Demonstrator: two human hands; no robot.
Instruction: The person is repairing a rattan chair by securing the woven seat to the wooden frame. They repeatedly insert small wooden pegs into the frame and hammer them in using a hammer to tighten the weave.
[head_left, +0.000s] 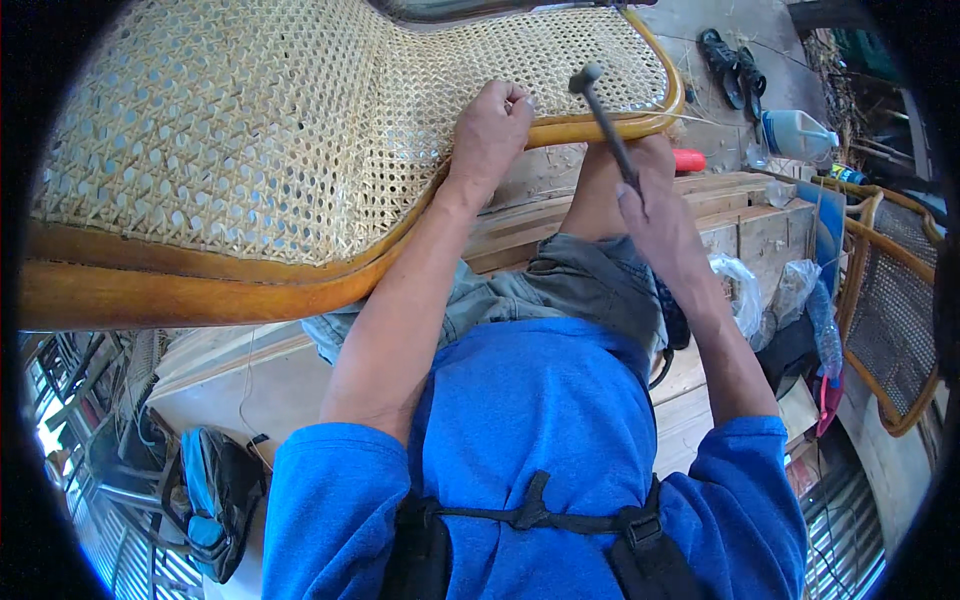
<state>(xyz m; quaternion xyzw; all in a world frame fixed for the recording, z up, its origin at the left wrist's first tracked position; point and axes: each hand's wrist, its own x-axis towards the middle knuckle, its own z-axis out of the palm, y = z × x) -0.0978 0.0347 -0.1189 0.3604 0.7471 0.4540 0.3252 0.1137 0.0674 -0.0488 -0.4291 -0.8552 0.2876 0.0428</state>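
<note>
One hammer [608,128] juts from the right grip [665,228], near the caned chair [290,140].

Left grip [490,138] sits farther forward, apparently pinched; right grip [662,228] curls closed.

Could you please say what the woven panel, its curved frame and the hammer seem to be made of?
Woven panel: probably cane, pale unpainted-looking strips interlaced. Curved frame: likely varnished wood or rattan, glossy orange-brown. Hammer: apparently metal head, dull grey; handle unclear.
</note>
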